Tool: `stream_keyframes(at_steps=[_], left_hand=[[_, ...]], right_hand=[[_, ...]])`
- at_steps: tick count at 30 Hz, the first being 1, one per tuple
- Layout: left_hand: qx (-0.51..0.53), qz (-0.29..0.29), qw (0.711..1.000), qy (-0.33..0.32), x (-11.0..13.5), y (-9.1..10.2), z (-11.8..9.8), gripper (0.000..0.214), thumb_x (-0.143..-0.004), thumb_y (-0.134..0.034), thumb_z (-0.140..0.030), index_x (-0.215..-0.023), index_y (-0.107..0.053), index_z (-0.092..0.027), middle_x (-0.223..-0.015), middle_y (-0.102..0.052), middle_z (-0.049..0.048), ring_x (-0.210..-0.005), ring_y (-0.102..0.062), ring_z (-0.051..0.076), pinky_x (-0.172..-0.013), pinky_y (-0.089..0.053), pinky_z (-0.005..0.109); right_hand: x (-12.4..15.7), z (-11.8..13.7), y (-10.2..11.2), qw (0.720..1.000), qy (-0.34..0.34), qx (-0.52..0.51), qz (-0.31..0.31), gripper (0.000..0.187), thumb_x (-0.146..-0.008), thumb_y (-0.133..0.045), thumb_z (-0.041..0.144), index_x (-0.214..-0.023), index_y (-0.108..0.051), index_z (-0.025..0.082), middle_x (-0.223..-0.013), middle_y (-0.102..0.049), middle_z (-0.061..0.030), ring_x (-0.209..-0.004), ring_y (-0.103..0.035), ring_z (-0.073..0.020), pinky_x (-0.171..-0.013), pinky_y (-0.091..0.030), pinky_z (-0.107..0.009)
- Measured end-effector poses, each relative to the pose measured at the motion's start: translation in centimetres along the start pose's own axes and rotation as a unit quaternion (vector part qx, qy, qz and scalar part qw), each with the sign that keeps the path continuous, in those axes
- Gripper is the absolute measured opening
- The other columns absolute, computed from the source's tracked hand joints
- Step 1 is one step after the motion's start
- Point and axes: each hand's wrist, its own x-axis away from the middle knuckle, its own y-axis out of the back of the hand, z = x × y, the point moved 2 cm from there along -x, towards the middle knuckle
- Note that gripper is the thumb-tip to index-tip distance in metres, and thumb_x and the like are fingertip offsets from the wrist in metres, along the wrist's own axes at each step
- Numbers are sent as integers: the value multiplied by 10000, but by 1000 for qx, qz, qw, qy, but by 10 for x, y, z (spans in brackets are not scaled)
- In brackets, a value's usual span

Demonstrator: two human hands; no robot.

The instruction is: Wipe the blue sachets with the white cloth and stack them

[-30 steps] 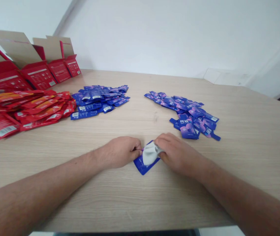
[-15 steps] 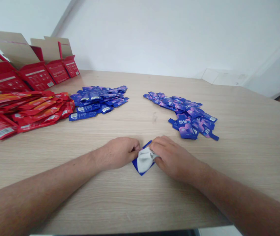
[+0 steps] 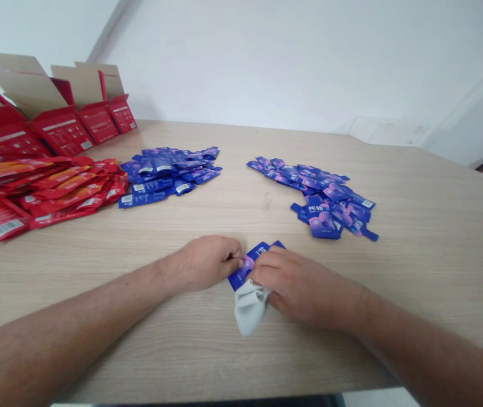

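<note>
A blue and purple foil sachet (image 3: 253,261) lies on the table in front of me, its printed face up and its far end pointing up and to the right. My left hand (image 3: 207,263) pinches the sachet's left edge between thumb and fingers. My right hand (image 3: 304,288) presses over its right part, so that part is hidden. A crumpled white cloth (image 3: 250,307) sticks out from under my right fingers at the sachet's near end, and the hand holds it there.
Two loose piles of blue sachets (image 3: 169,172) (image 3: 313,192) lie farther along the light wood-grain table (image 3: 241,362). Red packets (image 3: 50,189) are heaped at the left, in front of open red cartons (image 3: 63,130). The table's far edge meets a white wall.
The white cloth has slid toward me, off the sachet's middle, which now shows its printed face. My right hand has moved nearer and lower, and the sachet has turned.
</note>
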Motion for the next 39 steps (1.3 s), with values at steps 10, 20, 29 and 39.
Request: stream_keyframes(at_steps=[10,20,29,39], left_hand=[[-1,4,1000,10,1,2,-1,227,-899,-465,-364,-854,-657,-251,-780,-681,-18,-697,-569,134,-572,-345,231],[2,8,1000,11,1,3,-3,217,-891,-469,-341,-860,-661,-244,-792,-689,-13,-704,-572,137,-581,-353,233],[5,2,1000,9,1,3,-3,203,-889,-481,-344,-874,-662,-253,-798,-684,-18,-705,-572,133,-579,-351,231],[-3,3,1000,13,1,4,-4,207,-890,-479,-361,-866,-660,-262,-793,-683,-22,-705,-569,138,-572,-341,237]], right_hand=[[-1,-2,0,1000,-10,5,-10,111,-871,-541,117,-950,-589,179,-1002,-600,-62,-981,-510,-211,-929,-406,-368],[-1,-7,0,998,-48,9,-38,114,-856,-549,110,-946,-585,170,-1017,-598,-73,-991,-509,-221,-935,-409,-375],[0,-12,2,991,-105,28,-75,142,-858,-540,104,-979,-586,162,-1032,-597,-84,-1004,-505,-229,-944,-412,-392],[2,-15,4,990,-117,26,-70,142,-864,-542,108,-987,-585,164,-1027,-593,-83,-998,-510,-230,-936,-414,-389]])
